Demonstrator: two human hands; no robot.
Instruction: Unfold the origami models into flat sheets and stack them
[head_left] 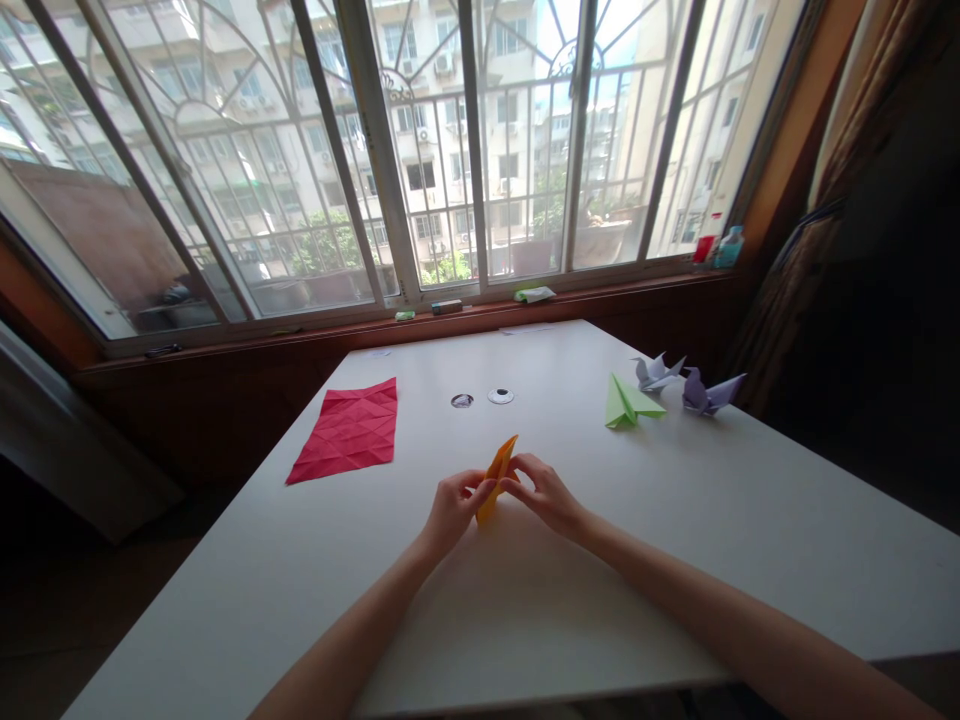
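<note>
Left hand (452, 508), right hand (546, 492) pinched together

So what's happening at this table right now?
A person is pinching a folded orange paper piece between the left hand and right hand over a white table. A creased red sheet lies to the left; a green folded piece and two purple folded figures sit to the right.
</note>
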